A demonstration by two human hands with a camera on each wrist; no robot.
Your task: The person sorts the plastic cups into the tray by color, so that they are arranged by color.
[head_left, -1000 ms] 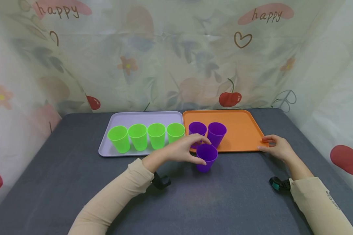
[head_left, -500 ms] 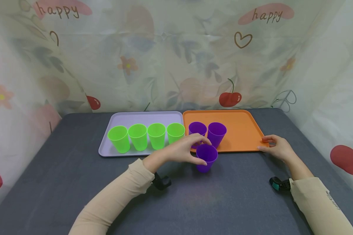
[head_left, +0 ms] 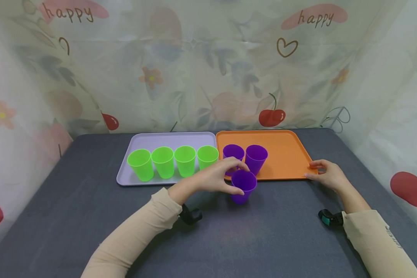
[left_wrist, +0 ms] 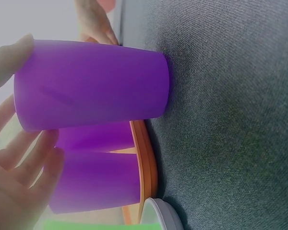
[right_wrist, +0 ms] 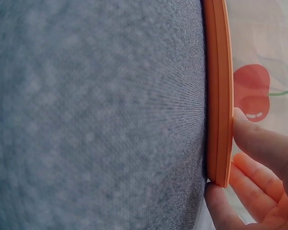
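Observation:
My left hand holds a purple cup near its rim, thumb on the near side and fingers on the far side. In the left wrist view this purple cup has its base at the dark tabletop. Two more purple cups stand on the orange tray, one partly hidden behind the left hand. At the tray's front right corner, my right hand grips the edge. Up close in the right wrist view, the right hand has its fingertips against the orange tray's rim.
A lilac tray adjoins the orange one on the left and bears a row of several green cups. The dark grey table extends in front. Behind it hangs a patterned curtain.

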